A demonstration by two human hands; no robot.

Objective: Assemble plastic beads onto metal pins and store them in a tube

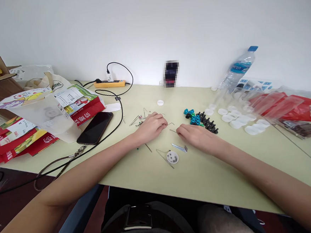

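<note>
My left hand [151, 127] rests over the middle of the table, fingers closed in a pinch, with a thin bent wire [171, 123] sticking out from its fingertips. Facing it, my right hand [193, 134] pinches a thin metal rod [173, 131] whose end points left. Loose thin metal pieces [134, 120] lie partly under my left hand. Below the hands are a bundle of short metal rods [179, 148] and a small white cap [172, 157] holding several tiny metal parts. Blue parts [195, 119] and black knob-like parts [208, 122] lie beyond my right hand.
White round lids [235, 117], clear plastic tubes [282, 100] and a leaning water bottle [239, 70] occupy the right. At left are a phone [95, 128], a plastic cup [49, 115], red packaging [87, 114] and a black cable [113, 129]. An orange power strip [109, 84] sits behind.
</note>
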